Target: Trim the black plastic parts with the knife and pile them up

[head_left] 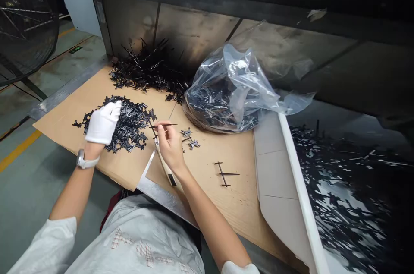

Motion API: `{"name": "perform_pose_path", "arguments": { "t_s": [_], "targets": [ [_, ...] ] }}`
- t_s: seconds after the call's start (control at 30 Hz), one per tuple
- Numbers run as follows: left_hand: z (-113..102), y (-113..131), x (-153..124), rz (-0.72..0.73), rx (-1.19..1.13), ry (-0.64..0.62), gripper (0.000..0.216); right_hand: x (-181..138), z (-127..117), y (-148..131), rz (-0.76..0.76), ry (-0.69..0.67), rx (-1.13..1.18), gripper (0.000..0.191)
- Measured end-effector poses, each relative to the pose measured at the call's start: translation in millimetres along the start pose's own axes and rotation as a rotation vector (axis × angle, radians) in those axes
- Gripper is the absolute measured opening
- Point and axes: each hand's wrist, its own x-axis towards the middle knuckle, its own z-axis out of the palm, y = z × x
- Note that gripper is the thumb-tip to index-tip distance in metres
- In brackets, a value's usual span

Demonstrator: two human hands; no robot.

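Indoors, cardboard [69, 108] covers the metal-edged desk [76, 77] above green floor [24, 211]. Right hand [170, 146] pinches a black branched stick [172, 124]; gloved left hand [103, 124] over black pile [132, 125], grip unclear.

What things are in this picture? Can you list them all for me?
near pile: one, black, by the left hand
frames: at least two, black, one in the right hand, one lying on the cardboard
loose pieces: a few, dark, just right of the right hand
tool: one, cream and black, by the right hand
back pile: one, black, rear of the bench
bag: one, clear, rear centre, dark pieces inside
box: one, white, right, dark pieces inside
fan: one, dark, top left
floor: green, yellow lines, left
watch: one, pale, left wrist
shirt: one, white, bottom
hands: two, left white-gloved, right bare, over the bench
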Motion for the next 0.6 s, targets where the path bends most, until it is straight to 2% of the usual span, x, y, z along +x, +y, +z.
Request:
{"name": "perform_pose_path", "arguments": {
  "t_s": [0.07,0.17,0.37,0.6],
  "targets": [
    [-8.4,-7.7,15.1,0.144,0.399,-0.125,0.045,3.7,-1.2,-2.2,-0.072,-0.042,-0.024,0.019],
    [-15.4,-10.7,28.3,0.151,0.652,-0.233,0.048,5.9,1.2,-4.9,-0.185,-0.097,-0.064,0.016],
    [-25.6,-18.2,39.2,0.14,0.621,-0.409,0.048,3.1,2.7,-2.3,-0.353,-0.165,-0.166,0.015],
    [-25.7,-14.2,52.8,-0.034,0.535,-0.278,0.037,0.2,-1.5,-0.5,-0.448,-0.212,-0.262,0.017]
  ]
}}
